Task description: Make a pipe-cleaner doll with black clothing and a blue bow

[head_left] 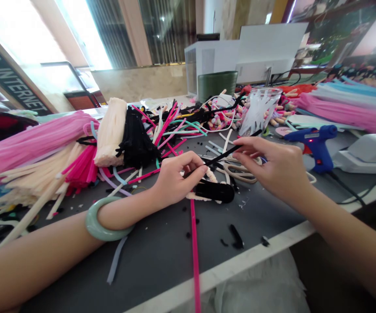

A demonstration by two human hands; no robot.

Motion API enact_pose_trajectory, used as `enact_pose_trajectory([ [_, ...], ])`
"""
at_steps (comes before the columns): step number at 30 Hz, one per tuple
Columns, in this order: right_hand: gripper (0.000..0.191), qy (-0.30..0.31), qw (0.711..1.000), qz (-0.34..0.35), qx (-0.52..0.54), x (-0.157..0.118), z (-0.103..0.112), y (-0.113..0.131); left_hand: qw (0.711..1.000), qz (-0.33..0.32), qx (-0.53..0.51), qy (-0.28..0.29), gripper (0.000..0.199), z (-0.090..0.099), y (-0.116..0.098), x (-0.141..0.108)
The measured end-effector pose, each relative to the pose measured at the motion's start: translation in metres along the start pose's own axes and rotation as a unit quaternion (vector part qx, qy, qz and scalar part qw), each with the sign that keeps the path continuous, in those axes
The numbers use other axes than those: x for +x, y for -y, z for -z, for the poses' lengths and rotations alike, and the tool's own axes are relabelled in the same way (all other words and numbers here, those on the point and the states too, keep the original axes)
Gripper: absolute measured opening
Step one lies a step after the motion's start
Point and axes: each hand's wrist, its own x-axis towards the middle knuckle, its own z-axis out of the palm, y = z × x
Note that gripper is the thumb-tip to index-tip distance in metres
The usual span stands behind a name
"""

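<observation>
**hands pinching a black pipe cleaner at the desk**

the left hand (178, 178) and right hand (273, 167) both grip a thin black pipe cleaner (223, 155), just above a fluffy black piece (214, 191) under the left hand. scissors (240, 173) lie beside the right hand, and a blue glue gun (315, 143) rests farther right on the grey desk (149, 256), amid scattered fluff and bundled pink pipe cleaners (28, 145). a glass jar (258, 111) stands beyond, and bright windows (77, 34) light the room.
</observation>
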Motion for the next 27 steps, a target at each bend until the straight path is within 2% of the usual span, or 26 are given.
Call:
enact_pose_trajectory([
  [9, 0.010, -0.019, 0.997, -0.061, -0.034, 0.004, 0.003, -0.009, 1.000, -0.016, 0.006, -0.005, 0.008, -0.001, 0.002, -0.001],
  [14, 0.006, -0.039, 0.995, -0.087, 0.013, 0.004, 0.005, -0.005, 1.000, -0.012, 0.001, -0.004, 0.007, -0.001, 0.004, -0.002],
  [18, 0.011, -0.022, 0.997, -0.053, 0.050, 0.003, 0.007, 0.001, 1.000, -0.024, 0.006, -0.014, 0.009, -0.001, 0.004, -0.001],
  [27, 0.011, 0.084, 0.993, 0.045, 0.073, 0.000, 0.004, 0.007, 0.998, -0.051, 0.017, -0.026, 0.013, 0.001, 0.004, 0.001],
])
